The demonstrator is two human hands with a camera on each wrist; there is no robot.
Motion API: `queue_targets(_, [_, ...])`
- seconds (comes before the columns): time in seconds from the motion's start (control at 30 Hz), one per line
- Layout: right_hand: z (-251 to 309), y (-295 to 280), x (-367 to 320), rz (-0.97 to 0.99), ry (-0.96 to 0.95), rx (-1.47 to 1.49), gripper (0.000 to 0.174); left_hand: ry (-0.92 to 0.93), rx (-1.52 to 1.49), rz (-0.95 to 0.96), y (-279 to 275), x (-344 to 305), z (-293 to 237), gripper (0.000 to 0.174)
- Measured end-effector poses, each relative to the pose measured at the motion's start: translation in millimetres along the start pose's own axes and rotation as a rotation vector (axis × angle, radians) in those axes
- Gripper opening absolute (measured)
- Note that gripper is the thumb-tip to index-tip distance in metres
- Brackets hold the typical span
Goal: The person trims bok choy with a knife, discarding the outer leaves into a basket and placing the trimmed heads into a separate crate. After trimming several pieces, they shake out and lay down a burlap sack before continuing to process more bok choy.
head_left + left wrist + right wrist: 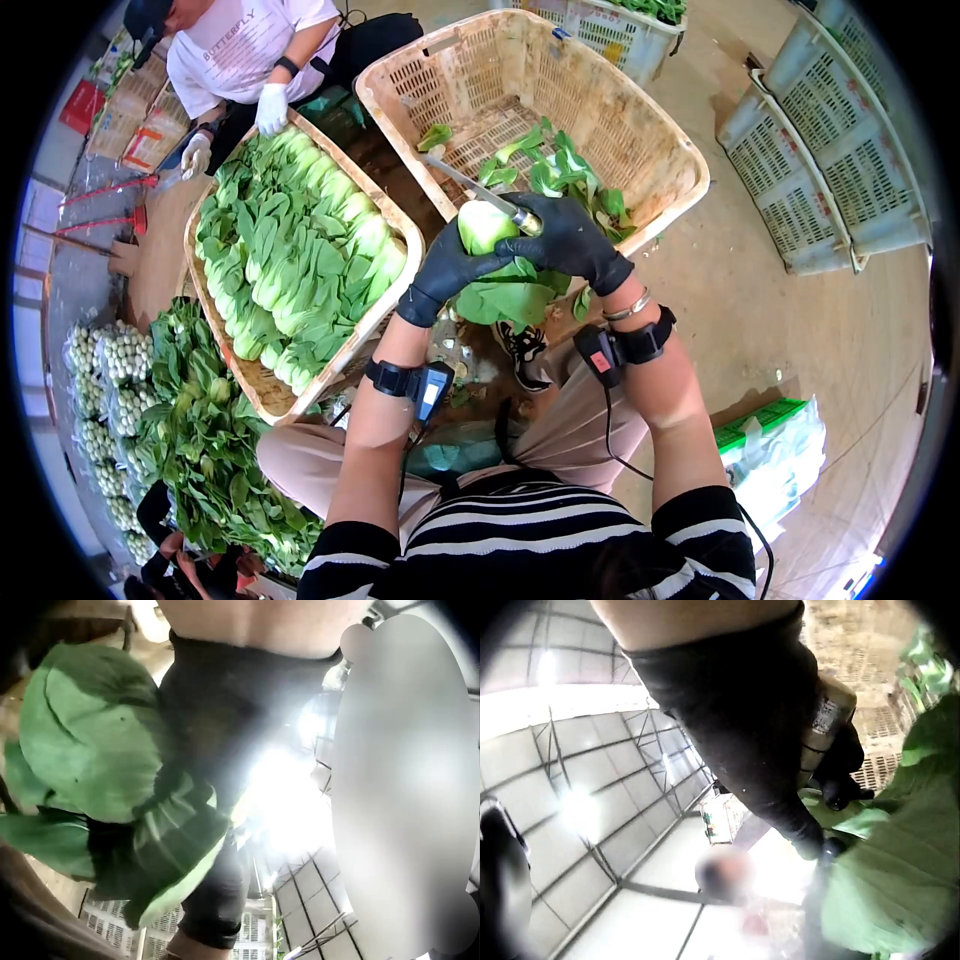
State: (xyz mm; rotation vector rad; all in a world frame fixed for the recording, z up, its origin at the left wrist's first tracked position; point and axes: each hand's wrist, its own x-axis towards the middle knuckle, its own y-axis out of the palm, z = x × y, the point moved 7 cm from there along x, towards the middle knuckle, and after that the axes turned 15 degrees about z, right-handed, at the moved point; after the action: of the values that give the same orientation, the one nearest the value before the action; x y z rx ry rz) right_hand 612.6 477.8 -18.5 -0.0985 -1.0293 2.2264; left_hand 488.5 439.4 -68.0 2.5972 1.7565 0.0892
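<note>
Both hands wear black gloves and meet in front of the body. The left hand (443,270) grips a bok choy (484,226), its pale base upward and its leaves hanging below. In the right hand (570,238) is a knife (476,188), its blade pointing up and left across the far side of the base. The right wrist view shows the knife's light-coloured handle (831,712) inside the fist. Broad green leaves (90,735) fill the left side of the left wrist view. The right fingers lie close against the bok choy.
A crate (650,130) with loose leaves stands just beyond the hands. To the left, another crate (408,235) is packed with bok choy rows; a person in white gloves (271,108) touches its far end. A leafy pile (200,420) lies left; stacked crates (800,170) stand right.
</note>
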Motion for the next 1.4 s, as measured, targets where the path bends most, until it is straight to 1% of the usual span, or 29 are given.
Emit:
queue_targets(0.07, [6,-2,3,0.132,-0.059,0.022,0.055,-0.014,0.115,0.031,-4,-1,-5,0.061])
queue_targets(0.1, [6,-1,2,0.193,0.054,0.136,0.047,-0.036,0.225,0.061,-6,-3,-6,0.063])
queue_targets(0.13, [3,-2,2,0.200,0.051,0.138,0.047,-0.039,0.223,0.054,-11,-6,-7,0.063])
queue_targets(0.2, [-6,-1,4,0.305,0.048,0.130,0.047,-0.090,0.315,0.208,-10,-5,-9,0.068])
queue_targets(0.23, [-3,-5,4,0.266,0.047,0.116,0.047,-0.175,0.361,0.224,-14,-7,-10,0.069])
queue_targets(0.27, [-12,-5,4,0.266,0.046,0.115,0.047,-0.174,0.362,0.222,-15,-11,-17,0.069])
queue_targets(0.33, [-50,-26,1,0.061,0.256,-0.154,0.049,-0.223,0.503,0.310,-7,-21,-24,0.071])
queue_targets(0.4, [-53,-42,-3,-0.116,0.296,-0.208,0.062,-0.230,0.381,0.253,-8,-30,-10,0.073])
queue_targets(0.47, [-61,-34,-7,-0.014,0.576,-0.092,0.064,-0.057,0.288,0.093,-13,-35,-20,0.074])
queue_targets(0.5, [-61,-30,-6,-0.011,0.569,-0.092,0.064,-0.043,0.225,0.041,-15,-38,-20,0.074])
queue_targets(0.57, [-51,-21,2,-0.073,0.307,-0.064,0.054,0.026,0.200,0.003,-14,-43,-24,0.074])
queue_targets(0.6, [-49,-18,4,-0.067,0.291,-0.062,0.054,0.094,0.173,-0.028,-15,-47,-29,0.074])
queue_targets(0.67, [-46,-17,10,-0.124,0.274,-0.058,0.042,0.152,0.142,-0.001,-18,-60,-37,0.075])
queue_targets(0.7, [-50,-14,15,-0.153,0.227,-0.015,0.032,0.229,-0.075,0.027,-21,-70,-38,0.075])
queue_targets(0.73, [-50,-11,21,-0.113,0.251,-0.048,0.031,0.310,-0.288,0.049,-25,-82,-35,0.076])
queue_targets(0.77, [-50,-8,25,-0.112,0.262,0.058,0.030,0.414,-0.406,-0.014,-39,-103,-24,0.068])
queue_targets(0.8, [-45,-4,29,-0.099,0.273,0.170,0.028,0.463,-0.723,-0.084,-62,-129,-3,0.057])
queue_targets(0.87, [-27,0,39,-0.124,0.108,0.023,0.027,0.443,-0.590,-0.727,-88,-179,22,0.048])
queue_targets(0.9, [-28,5,42,-0.109,0.076,0.045,0.027,0.716,-0.693,-0.576,-85,-198,-4,0.043])
queue_targets(0.93, [-26,11,47,-0.094,0.043,0.064,0.027,0.849,-0.828,-0.518,-87,-217,-11,0.047])
queue_targets(1.03, [-6,26,60,0.022,0.146,0.047,0.032,1.009,-1.006,-0.569,-94,-275,-14,0.039])
queue_targets(1.1, [14,38,62,0.087,0.227,0.143,0.036,1.053,-0.931,-0.599,-90,-312,-31,0.038])
queue_targets(1.13, [23,43,69,0.057,0.093,0.072,0.035,1.089,-0.945,-0.619,-88,-329,-41,0.038])
queue_targets(1.2, [29,58,72,0.110,0.200,0.146,0.033,1.036,-0.894,-0.843,-91,-374,-41,0.038])
queue_targets(1.23, [40,64,73,0.139,0.212,0.147,0.033,1.091,-0.919,-0.767,-88,-391,-52,0.038])
queue_targets(1.27, [47,70,76,0.169,0.222,0.145,0.033,1.102,-0.915,-0.783,-86,-411,-57,0.039])
queue_targets(1.33, [54,80,80,0.175,0.220,0.123,0.033,1.160,-0.934,-0.899,-84,-468,-51,0.044])
queue_targets(1.37, [52,88,85,0.186,0.236,0.135,0.033,1.026,-0.690,-0.957,-76,-494,-59,0.042])
queue_targets(1.4, [50,96,89,0.183,0.200,0.178,0.034,1.048,-0.647,-1.147,-77,-531,-49,0.043])
